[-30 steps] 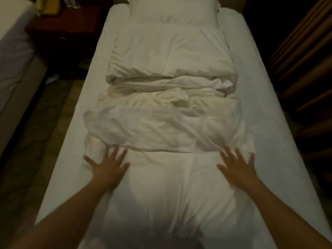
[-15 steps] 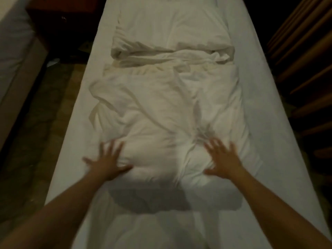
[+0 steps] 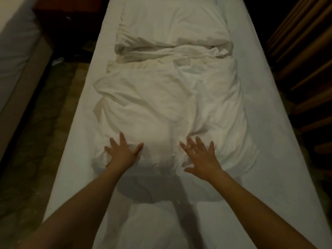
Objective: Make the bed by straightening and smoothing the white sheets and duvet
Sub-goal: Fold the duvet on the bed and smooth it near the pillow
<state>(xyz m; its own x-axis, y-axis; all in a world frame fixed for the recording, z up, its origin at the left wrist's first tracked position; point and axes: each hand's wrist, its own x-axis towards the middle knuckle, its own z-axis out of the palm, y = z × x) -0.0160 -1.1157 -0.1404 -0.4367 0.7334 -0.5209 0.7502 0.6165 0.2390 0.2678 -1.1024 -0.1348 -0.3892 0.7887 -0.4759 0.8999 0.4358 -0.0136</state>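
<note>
A crumpled white duvet (image 3: 170, 105) lies folded in layers along the middle of a narrow bed covered by a white sheet (image 3: 269, 123). My left hand (image 3: 123, 154) lies flat with spread fingers on the duvet's near left edge. My right hand (image 3: 202, 158) lies flat with spread fingers on its near right edge. Both arms reach forward over the bare sheet at the foot of the bed. The duvet's near edge is bunched up just in front of my palms.
A second bed (image 3: 16, 51) stands at the left across a patterned floor (image 3: 45, 132). A dark nightstand (image 3: 68, 20) sits at the upper left. Wooden slats or curtains (image 3: 305, 60) run along the right side.
The duvet's near part has been pushed up the bed and bunched, baring more sheet at the foot. Both hands moved forward with it and stay flat.
</note>
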